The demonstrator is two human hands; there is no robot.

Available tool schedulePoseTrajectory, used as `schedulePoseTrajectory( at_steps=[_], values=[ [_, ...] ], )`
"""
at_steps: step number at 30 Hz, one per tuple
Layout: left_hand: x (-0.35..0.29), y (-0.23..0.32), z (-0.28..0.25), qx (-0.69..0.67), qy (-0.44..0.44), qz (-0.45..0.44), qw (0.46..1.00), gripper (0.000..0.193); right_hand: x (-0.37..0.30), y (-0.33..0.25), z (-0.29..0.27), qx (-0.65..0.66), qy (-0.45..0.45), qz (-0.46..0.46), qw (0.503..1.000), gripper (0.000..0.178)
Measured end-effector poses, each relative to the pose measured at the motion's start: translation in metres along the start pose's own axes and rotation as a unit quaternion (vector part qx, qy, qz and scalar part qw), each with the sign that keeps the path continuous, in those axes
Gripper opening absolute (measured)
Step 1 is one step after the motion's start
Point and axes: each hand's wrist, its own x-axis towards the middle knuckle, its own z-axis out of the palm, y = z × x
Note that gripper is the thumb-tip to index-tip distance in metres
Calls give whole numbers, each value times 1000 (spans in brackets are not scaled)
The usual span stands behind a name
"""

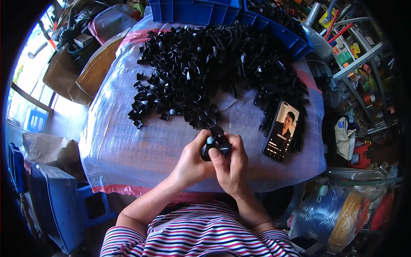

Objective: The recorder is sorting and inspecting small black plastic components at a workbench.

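Observation:
Both my hands meet over the near middle of the covered table. My left hand (194, 162) is closed around a small glossy black plastic part (208, 147). Fingers curled, my right hand (234, 169) grips the black piece (220, 141) beside it, its thumb pressed on the front. The two pieces touch, but whether they are joined I cannot tell. Just beyond my fingers begins a wide heap of short, angular black plastic parts (175, 77). Longer, narrower black pieces (274, 81) lie heaped on the right side.
A phone (280, 130) playing a video leans on the right-hand heap. Blue crates (192, 12) stand at the far edge. Woven white plastic sheeting (128, 158) covers the table. To the right are a cluttered rack (359, 64) and wrapped spools (323, 214); a blue stool (92, 207) stands left.

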Motion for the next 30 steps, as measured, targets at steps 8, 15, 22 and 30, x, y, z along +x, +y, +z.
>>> schedulePoseTrajectory(
  at_steps=[8, 15, 22, 30],
  values=[
    [3, 1, 15, -459, 77, -97, 880, 28, 5, 0, 6, -84, -21, -54, 995, 40],
    [5, 16, 15, -484, -37, -31, 874, 58, 7, -12, 9, -80, 2, -104, 991, 59],
    [36, 8, 0, -299, -113, -6, 948, 70, 74, -12, -42, 236, -133, 171, 947, 42],
    [51, 11, -40, 36, 112, 129, 985, 40, 351, 140, -217, -210, 190, 15, 959, 35]
  ],
)
